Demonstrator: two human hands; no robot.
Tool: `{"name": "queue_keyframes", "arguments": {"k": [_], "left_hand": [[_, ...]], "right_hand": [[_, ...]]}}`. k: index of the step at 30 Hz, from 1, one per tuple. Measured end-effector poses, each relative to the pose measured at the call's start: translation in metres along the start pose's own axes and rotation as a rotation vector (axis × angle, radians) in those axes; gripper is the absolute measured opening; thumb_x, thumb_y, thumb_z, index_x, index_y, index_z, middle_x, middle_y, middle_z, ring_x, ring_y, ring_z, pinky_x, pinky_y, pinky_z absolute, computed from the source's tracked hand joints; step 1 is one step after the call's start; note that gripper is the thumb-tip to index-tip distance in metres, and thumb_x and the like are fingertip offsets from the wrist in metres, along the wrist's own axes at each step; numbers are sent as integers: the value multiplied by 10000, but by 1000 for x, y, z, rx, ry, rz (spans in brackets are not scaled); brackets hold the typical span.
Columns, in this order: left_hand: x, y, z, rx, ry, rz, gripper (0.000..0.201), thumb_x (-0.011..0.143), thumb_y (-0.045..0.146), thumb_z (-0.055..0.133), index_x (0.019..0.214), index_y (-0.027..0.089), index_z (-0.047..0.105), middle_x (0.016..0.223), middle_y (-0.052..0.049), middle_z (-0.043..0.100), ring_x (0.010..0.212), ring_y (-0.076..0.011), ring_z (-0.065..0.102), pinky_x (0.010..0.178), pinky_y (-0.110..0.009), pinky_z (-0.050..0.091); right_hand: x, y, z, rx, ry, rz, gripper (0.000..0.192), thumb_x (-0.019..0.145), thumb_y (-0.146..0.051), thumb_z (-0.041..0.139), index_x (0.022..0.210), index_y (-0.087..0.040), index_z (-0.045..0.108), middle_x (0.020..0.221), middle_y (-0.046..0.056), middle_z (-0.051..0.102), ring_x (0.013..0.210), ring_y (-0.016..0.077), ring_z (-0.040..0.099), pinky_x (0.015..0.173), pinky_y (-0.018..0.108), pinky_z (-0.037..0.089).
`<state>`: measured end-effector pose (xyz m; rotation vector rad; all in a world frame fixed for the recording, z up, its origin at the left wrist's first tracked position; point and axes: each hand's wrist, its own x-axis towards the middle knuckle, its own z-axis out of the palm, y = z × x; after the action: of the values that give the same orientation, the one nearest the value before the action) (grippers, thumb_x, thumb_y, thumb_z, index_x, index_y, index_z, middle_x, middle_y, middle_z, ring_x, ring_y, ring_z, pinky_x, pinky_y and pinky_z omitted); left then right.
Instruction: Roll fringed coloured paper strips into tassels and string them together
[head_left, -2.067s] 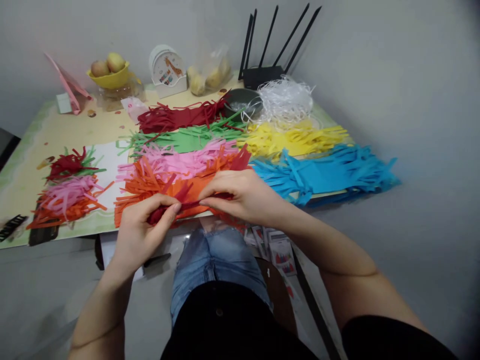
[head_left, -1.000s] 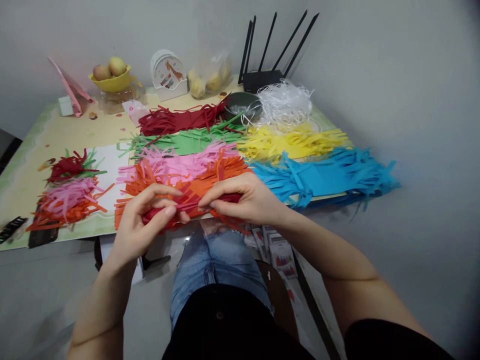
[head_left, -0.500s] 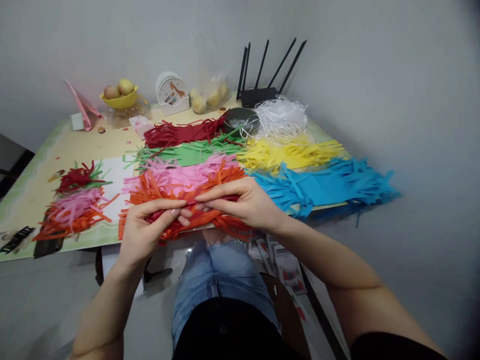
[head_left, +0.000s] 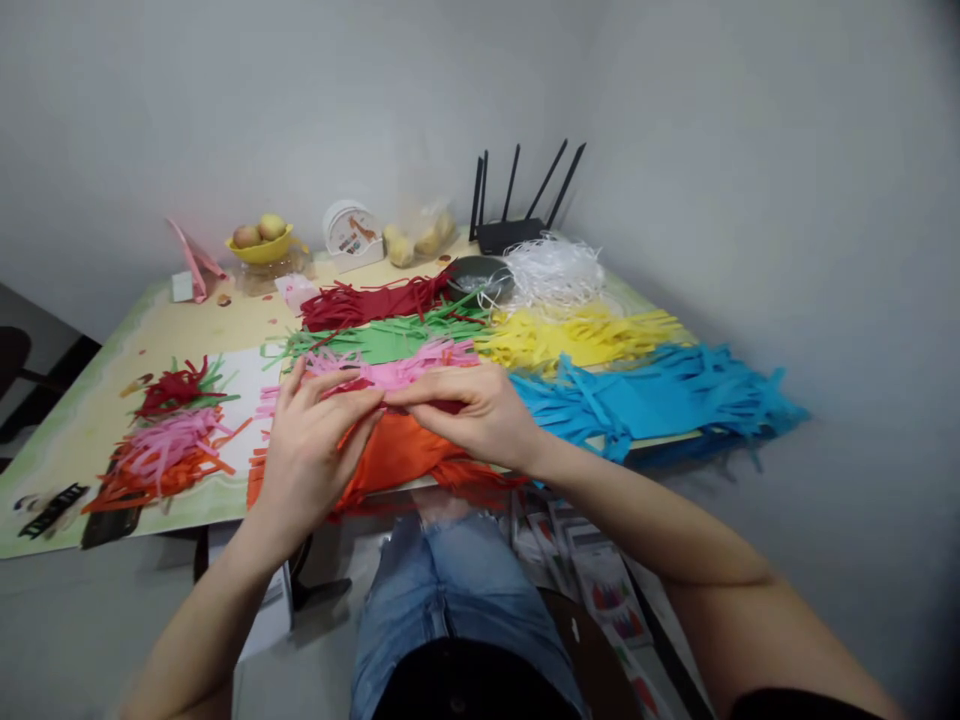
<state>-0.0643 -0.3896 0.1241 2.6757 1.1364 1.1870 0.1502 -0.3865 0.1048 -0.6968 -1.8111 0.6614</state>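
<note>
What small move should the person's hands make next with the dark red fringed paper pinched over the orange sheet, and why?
Probably keep rolling the dark red fringed paper a little tighter. The left hand and right hand meet fingertip to fingertip on it, just above the orange fringed sheet at the table edge. Only a short red stretch shows between them, so it looks mid-roll.

Table (head_left: 112,400) set against the rear wall; router (head_left: 510,232) at its back corner, bowl (head_left: 480,275) just before it, shredded heap (head_left: 555,270) right of the bowl; fruit bowl (head_left: 262,245) and clock (head_left: 352,232) along the back edge, left of the router; fringed sheets (head_left: 390,340) in rows mid-table; small strip pile (head_left: 169,435) well left; both hands (head_left: 315,450) meet over the near edge.
</note>
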Motion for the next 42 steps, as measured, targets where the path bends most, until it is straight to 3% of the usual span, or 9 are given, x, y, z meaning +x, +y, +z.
{"name": "queue_keyframes", "arguments": {"k": [3,6,12,16,19,24,31,35,42], "left_hand": [[4,-6,5,91,16,62,203,894,200,642,1023,306,758,874,-27,777,916,-238,672,1117,-547,354],[6,-16,4,167,33,134,262,869,187,675,1061,345,758,913,-19,783,963,-255,663,1168,-583,236],[12,-27,3,167,115,251,290,851,177,718,1080,349,761,994,-19,796,1036,-267,681,1176,-581,196],[14,-18,13,146,318,245,230,860,136,702,1025,287,757,871,-8,789,945,-211,701,1103,-489,353],[15,-8,17,-10,398,90,182,877,145,682,1008,241,764,883,-34,771,921,-194,688,969,-405,475],[24,-3,19,-418,313,-209,175,917,243,651,1017,228,794,1011,-63,772,956,-188,702,870,-315,544],[34,-7,34,-733,325,-459,306,860,437,718,1014,188,806,1028,-88,783,962,-227,723,851,-318,575],[34,-15,38,-716,371,-465,241,859,398,728,970,195,796,987,-64,774,984,-202,697,925,-299,529],[33,-33,37,-865,-172,-512,350,899,464,664,727,159,671,669,-8,613,633,-108,517,626,-210,405]], "right_hand": [[4,-3,-3,-1,-31,17,244,860,-148,616,1001,-211,804,982,43,804,868,150,757,807,250,585],[17,-4,-14,80,-180,180,289,862,-281,683,1117,-174,766,1027,74,795,898,167,748,795,268,580],[41,2,-16,430,-405,424,318,830,-416,737,882,-102,748,801,70,780,472,48,512,465,186,382],[38,2,3,635,-249,358,333,788,-444,785,807,-121,707,729,50,759,506,59,532,484,187,376],[37,-3,12,700,-162,293,331,799,-462,778,816,-139,705,731,45,755,573,89,588,531,208,420],[45,-9,14,690,-104,231,354,852,-513,715,865,-175,613,714,16,735,592,94,605,663,245,508],[50,4,27,353,178,141,288,915,-466,649,887,-199,546,796,9,696,743,140,694,711,265,540],[52,10,18,-122,205,-11,141,929,-310,654,878,-184,621,861,29,674,836,161,625,800,302,501],[48,24,-16,-157,-110,-166,122,950,-202,627,975,-154,737,890,45,686,849,135,642,793,254,506]]}}
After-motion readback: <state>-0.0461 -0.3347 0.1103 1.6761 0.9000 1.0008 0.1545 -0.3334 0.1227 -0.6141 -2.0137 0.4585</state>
